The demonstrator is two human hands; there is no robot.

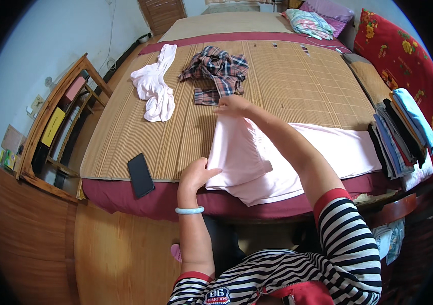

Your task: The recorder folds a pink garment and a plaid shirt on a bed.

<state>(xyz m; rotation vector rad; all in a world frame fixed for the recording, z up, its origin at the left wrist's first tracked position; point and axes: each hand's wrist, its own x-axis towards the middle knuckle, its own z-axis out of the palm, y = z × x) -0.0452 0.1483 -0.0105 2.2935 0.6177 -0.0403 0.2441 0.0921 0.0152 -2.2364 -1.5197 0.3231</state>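
A pale pink garment (237, 147), which looks like trousers with a gathered waist, lies across the near edge of the bed, partly doubled over. Its left edge is lifted off the mat. My left hand (196, 174), below a light blue bangle, grips the near corner of that edge between thumb and fingers. Reaching across the cloth, my right hand (233, 105) is closed on the far corner. Just beyond it sits a crumpled plaid shirt (216, 71). Left of the shirt is a loose, twisted pale pink garment (156, 86). My right forearm hides part of the trousers.
A black phone (140, 175) rests at the bed's near-left edge. Folded clothes (399, 132) are stacked at the right, below a red floral cushion (404, 61). A bamboo mat (298, 81) covers the bed. A wooden rack (56, 122) stands along the left wall.
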